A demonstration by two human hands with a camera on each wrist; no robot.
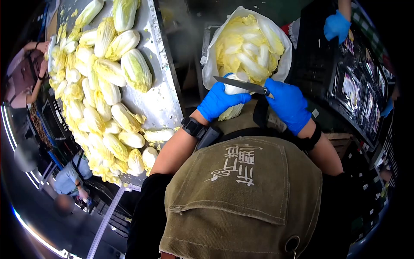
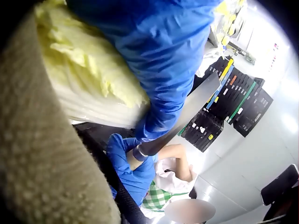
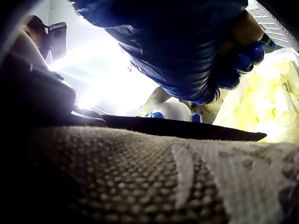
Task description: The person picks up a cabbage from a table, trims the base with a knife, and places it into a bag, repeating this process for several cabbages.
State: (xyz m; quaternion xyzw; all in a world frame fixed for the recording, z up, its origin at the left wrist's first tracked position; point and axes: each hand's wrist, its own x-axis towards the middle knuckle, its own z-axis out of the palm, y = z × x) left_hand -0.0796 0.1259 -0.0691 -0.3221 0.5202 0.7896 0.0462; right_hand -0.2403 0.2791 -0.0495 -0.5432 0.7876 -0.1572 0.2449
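Note:
My blue-gloved left hand (image 1: 222, 102) grips a napa cabbage (image 1: 232, 113) close to my apron, its white base up and its leaves showing below the hand. In the left wrist view the pale leaves of this cabbage (image 2: 88, 70) lie under the glove. My right hand (image 1: 288, 105), also gloved in blue, holds a knife (image 1: 239, 83) by its handle. The blade lies across the white base of the cabbage, its tip pointing left past my left hand. Just beyond both hands stands a white-lined container (image 1: 210, 58) heaped with yellow cabbage leaves (image 1: 246, 43).
A metal table (image 1: 151, 39) on the left bears a big pile of napa cabbages (image 1: 103, 99). Black trays with wrapped packs (image 1: 358, 86) stand on the right, where another person's blue-gloved hand (image 1: 337, 26) reaches in. Other people stand at the far left.

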